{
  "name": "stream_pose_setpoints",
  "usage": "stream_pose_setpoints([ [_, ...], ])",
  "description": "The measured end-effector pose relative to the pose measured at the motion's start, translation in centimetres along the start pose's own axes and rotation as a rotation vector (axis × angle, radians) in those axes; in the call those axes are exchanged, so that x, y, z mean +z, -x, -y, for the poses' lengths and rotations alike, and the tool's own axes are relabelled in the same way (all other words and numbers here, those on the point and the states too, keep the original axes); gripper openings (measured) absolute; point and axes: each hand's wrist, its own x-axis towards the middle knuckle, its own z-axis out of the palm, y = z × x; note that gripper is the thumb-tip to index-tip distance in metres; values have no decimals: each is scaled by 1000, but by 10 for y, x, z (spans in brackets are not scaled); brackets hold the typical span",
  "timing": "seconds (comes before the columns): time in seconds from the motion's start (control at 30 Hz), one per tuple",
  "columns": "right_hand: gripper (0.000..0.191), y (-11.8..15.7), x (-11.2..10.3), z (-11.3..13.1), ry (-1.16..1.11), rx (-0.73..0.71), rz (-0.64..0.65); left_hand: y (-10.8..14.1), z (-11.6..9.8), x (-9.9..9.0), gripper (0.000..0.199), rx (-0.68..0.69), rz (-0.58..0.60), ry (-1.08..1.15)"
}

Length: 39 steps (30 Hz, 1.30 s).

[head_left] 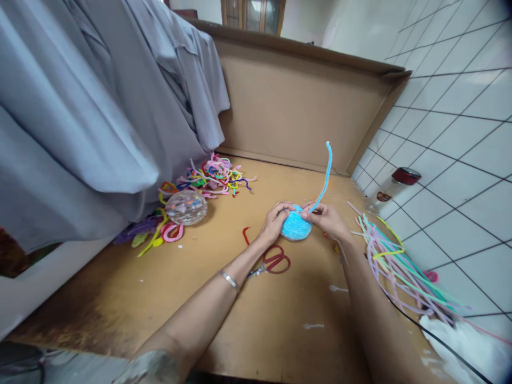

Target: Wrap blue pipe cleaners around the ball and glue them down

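Fingers of the left hand (274, 223) are bent and close on the upper left side of a rounded light-blue fuzzy piece wound in rows (296, 226), which is held just above or on the brown wooden table (218, 266); I cannot tell which. The thumb and index finger of the right hand (325, 217) pinch the lower part of a long light-blue fuzzy stem (328, 169) at the top right of the piece, and the stem rises up with a small curve. The other right fingers are partly hidden, so I cannot tell how they stand.

Nearer to the person, scissors with red handles (276, 261) lie beside the left forearm, and a short red bent strip (246, 234) lies near them. To the left there are a clear round plastic ball (186, 208) and a tangled heap of many-coloured fuzzy stems (218, 173). To the right, a loose bundle of pastel fuzzy stems (390, 261) lies near a transparent bottle with dark red lid (388, 193), close to the white tiled wall (456, 160)
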Motion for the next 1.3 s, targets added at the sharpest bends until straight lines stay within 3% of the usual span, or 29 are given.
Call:
stream_pose_setpoints([
  [0.37,28,6,2,7,-2,-4,26,4,-1,5,16,-23,-22,18],
  [0.57,21,6,-2,5,131,-108,95,2,-2,7,15,-109,-21,100],
  [0.77,18,7,-5,4,207,-171,124,0,0,5,14,-98,4,134],
  [1.3,32,8,-3,8,127,-71,85,13,-6,-5,24,273,122,-277],
])
